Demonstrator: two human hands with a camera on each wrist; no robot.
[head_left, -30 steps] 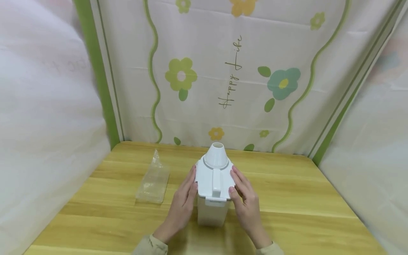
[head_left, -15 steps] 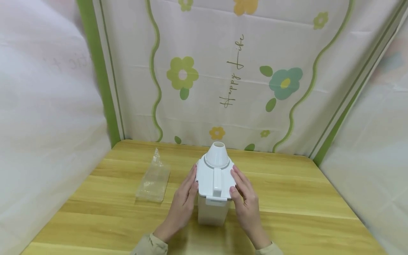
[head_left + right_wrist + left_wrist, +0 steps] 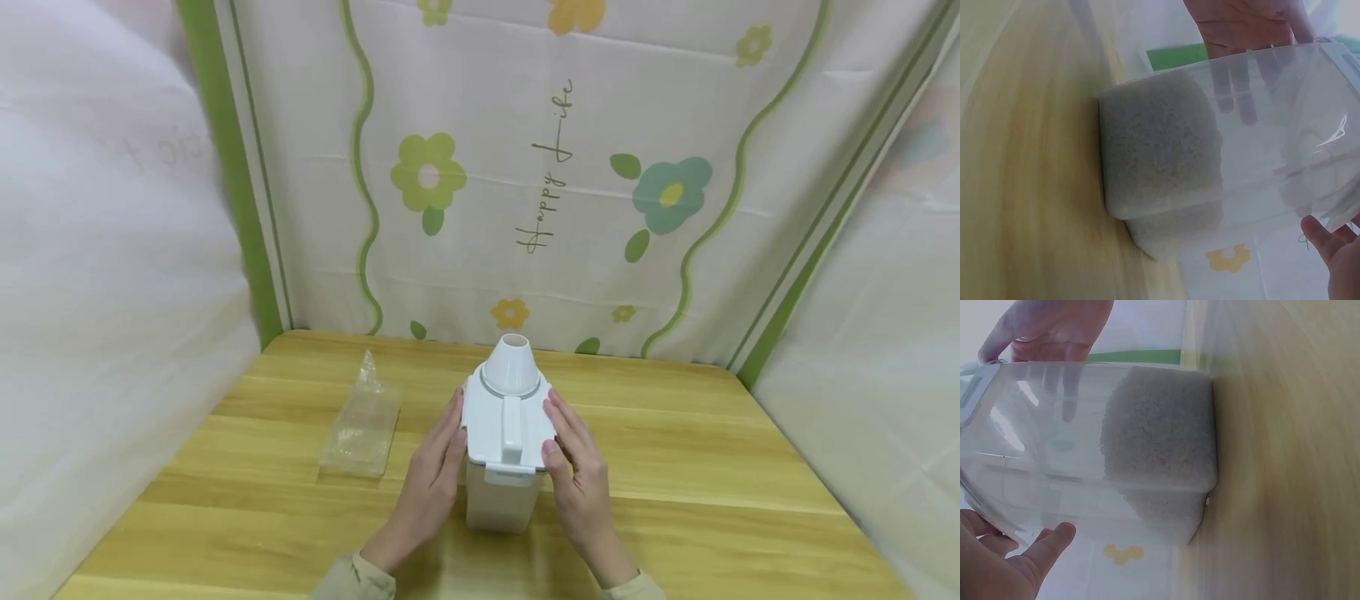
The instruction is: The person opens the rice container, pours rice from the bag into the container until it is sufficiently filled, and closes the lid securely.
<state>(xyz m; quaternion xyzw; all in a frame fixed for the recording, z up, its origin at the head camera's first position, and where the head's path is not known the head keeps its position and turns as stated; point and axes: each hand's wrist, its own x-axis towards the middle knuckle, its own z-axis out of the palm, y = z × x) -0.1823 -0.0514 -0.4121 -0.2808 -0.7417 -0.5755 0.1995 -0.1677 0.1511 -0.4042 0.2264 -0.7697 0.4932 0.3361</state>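
Note:
A clear rice storage container (image 3: 501, 508) stands upright on the table between my two hands. Its white lid (image 3: 486, 417) carries a white cone with a hole at the top (image 3: 512, 367) and a raised handle bar (image 3: 511, 429). My left hand (image 3: 426, 487) lies along the left side, fingertips at the lid's edge. On the right side my right hand (image 3: 587, 492) touches the lid's edge with its thumb and fingers. Both hands have mostly straight fingers. Through the clear wall, pale rice-like grain (image 3: 1160, 428) fills roughly the lower half.
A crumpled clear plastic bag (image 3: 362, 429) lies on the wooden table (image 3: 712, 475) to the left of the container. A floral cloth (image 3: 487, 275) hangs behind the table's far edge, and pale cloth walls (image 3: 127, 292) stand at both sides.

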